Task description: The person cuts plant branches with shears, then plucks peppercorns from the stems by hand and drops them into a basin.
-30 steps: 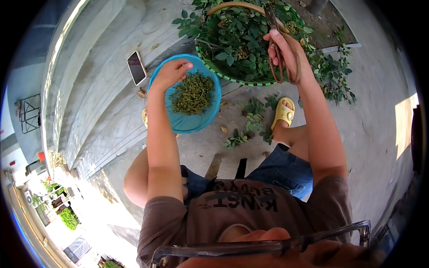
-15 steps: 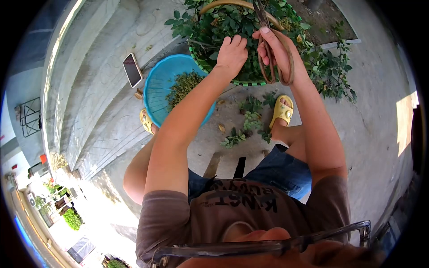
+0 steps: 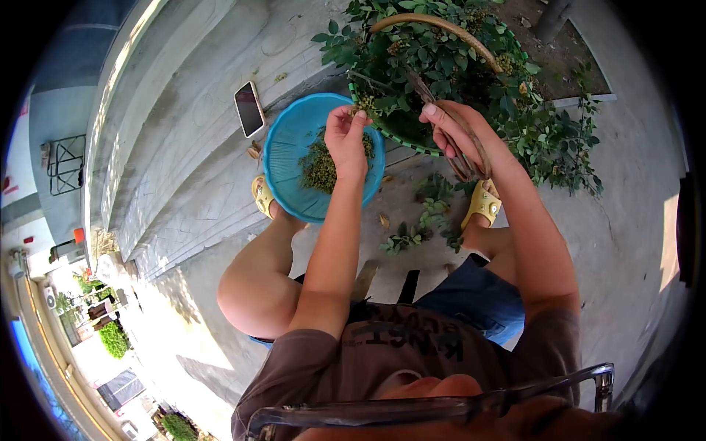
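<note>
My left hand [image 3: 347, 143] is over the blue basin [image 3: 287, 158], thumb and fingers pinched on a small green berry cluster [image 3: 365, 107]. Below it in the basin lies a pile of green berry clusters [image 3: 320, 167], partly hidden by the hand. My right hand [image 3: 460, 132] is wrapped round rusty scissors [image 3: 421, 87], their blades pointing up and left over the green-rimmed basket [image 3: 412, 144]. Leafy stems [image 3: 448, 59] with berries fill this basket and hang over its right side.
A phone [image 3: 249, 109] lies on the stone step left of the basin. Cut leaves [image 3: 434, 213] are scattered on the ground between my yellow sandals [image 3: 482, 202]. The basket's arched handle [image 3: 448, 26] stands over the stems.
My left hand went from the basin to the stems and came back to the basin's right side with a berry cluster. The scissors remain in my right hand. The view has shifted.
</note>
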Motion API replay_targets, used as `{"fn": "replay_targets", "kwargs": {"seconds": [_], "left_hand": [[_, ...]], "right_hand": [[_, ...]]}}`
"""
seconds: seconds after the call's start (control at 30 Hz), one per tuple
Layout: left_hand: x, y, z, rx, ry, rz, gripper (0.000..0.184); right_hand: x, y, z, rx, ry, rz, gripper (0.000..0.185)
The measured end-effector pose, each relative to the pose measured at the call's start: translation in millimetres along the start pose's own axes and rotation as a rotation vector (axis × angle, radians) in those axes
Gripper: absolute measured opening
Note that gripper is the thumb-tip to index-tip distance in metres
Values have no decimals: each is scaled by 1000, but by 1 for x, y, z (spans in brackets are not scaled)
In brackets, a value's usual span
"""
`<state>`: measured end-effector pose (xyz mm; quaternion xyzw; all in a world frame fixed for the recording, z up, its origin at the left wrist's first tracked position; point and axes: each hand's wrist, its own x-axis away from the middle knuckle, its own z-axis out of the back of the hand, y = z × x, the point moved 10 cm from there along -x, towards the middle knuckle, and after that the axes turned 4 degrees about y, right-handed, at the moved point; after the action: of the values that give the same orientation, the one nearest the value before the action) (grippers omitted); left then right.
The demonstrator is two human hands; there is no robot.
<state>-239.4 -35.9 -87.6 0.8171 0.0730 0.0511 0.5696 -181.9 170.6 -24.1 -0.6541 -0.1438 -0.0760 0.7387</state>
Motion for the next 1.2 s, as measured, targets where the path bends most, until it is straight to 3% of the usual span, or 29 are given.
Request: {"fn": "replay_targets", "kwargs": {"seconds": [0.2, 0.83, 1.03, 1.1, 1.2], "left_hand": [[-2, -19, 30, 153, 42, 155, 14], [0, -25, 17, 273, -151, 161, 17], [-2, -47, 30, 418, -90, 276, 15], [-1, -54, 34, 472, -62, 319, 14], [0, -57, 35, 496, -58, 336, 15]], "right_hand": [[2, 16, -35, 160, -163, -70, 53], [-15, 58, -56, 345, -245, -170, 50], [-21, 58, -57, 502, -239, -99, 52], [-25, 40, -59, 784, -151, 129, 53], [-23, 35, -61, 846, -133, 109, 54]]}}
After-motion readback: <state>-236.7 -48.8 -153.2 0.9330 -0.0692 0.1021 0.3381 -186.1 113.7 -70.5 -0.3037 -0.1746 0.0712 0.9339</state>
